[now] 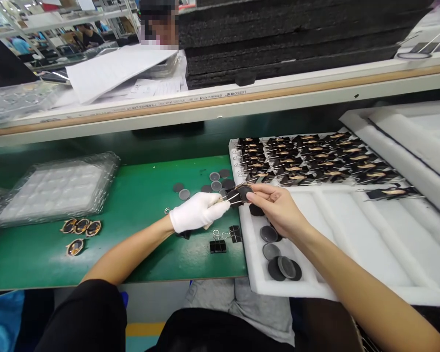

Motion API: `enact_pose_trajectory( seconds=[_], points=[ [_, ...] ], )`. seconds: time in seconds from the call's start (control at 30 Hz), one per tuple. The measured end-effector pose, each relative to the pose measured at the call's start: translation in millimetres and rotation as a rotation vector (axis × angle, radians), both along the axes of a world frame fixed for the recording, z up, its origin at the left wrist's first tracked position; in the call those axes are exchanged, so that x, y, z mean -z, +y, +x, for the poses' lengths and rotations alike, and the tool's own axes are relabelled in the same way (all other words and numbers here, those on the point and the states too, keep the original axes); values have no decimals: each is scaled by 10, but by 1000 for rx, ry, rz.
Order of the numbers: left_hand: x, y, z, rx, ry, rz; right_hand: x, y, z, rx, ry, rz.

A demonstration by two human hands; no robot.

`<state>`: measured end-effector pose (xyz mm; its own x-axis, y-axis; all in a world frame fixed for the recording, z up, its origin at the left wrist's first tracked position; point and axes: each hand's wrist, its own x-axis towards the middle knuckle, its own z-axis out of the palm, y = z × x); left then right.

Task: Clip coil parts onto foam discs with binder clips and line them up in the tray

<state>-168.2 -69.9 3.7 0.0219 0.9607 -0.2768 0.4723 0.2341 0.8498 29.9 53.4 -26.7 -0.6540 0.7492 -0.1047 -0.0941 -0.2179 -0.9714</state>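
My left hand (197, 212), in a white glove, pinches the wire handles of a black binder clip (233, 197). My bare right hand (276, 205) meets it from the right and grips a round dark disc (245, 192) at the clip's jaws. Both hands hover over the left edge of a white foam tray (355, 234). Several grey and black discs (280, 264) lie in the tray's near left slot. More discs (214, 182) lie on the green mat (139, 195) beyond my hands. Two spare binder clips (223, 240) rest on the mat below my left hand.
Rows of clipped assemblies (308, 159) fill the tray's far part. A clear blister tray (55, 188) and several coil parts (79, 231) sit on the left. A raised shelf (220, 105) with papers and black foam sheets (297, 34) crosses above. Another person sits behind it.
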Motion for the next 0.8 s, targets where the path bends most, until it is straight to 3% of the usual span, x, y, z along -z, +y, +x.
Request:
enact_pose_trajectory(
  seconds=[0.1,0.2,0.37,0.53,0.6,0.73,0.8],
  points=[
    [-67,12,-26,26,10,-25,25,-15,4,-5,-3,-2],
    [-102,1,-58,154,133,9,11,-1,13,25,63,-99],
    [45,-121,18,321,516,124,-52,55,18,140,122,-359],
    [31,-165,31,438,636,225,-89,18,0,85,94,-413],
    [-40,-131,-3,325,687,313,-96,-26,5,-6,64,-372],
    [-84,-66,14,-112,677,468,-74,-126,36,-194,31,-201],
    [-53,-53,52,-164,583,494,-38,-165,43,-280,38,-100]
  ],
)
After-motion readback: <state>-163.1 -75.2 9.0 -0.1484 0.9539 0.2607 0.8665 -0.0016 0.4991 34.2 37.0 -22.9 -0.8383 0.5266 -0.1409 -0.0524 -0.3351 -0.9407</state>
